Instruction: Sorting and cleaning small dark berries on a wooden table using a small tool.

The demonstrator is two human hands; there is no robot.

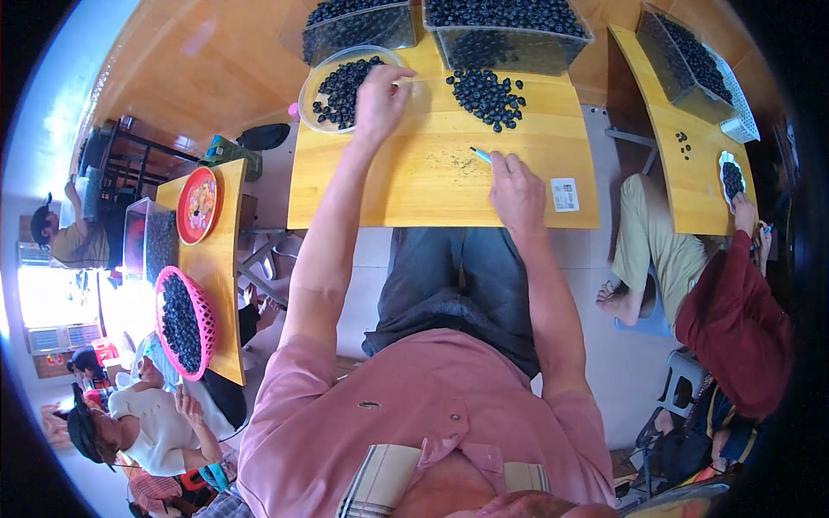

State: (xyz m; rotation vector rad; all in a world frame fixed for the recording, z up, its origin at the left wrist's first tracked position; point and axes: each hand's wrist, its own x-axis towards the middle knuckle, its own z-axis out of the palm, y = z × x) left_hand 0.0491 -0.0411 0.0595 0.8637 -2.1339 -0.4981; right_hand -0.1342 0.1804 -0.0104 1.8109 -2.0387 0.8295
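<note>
Sorting dark berries at a yellow wooden table.

Bare tabletop along the near edge; right hand resting there, fingers pinching a blue pen-like tool. Beyond, loose berry pile. Left hand stretched far, fingers curled over clear bowl of berries; clear bins along the far edge.

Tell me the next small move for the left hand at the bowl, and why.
Probably let go over the bowl and reach for the loose berries. The left hand sits at the bowl's rim, its grip unclear, while the right hand holds a blue tool.
</note>
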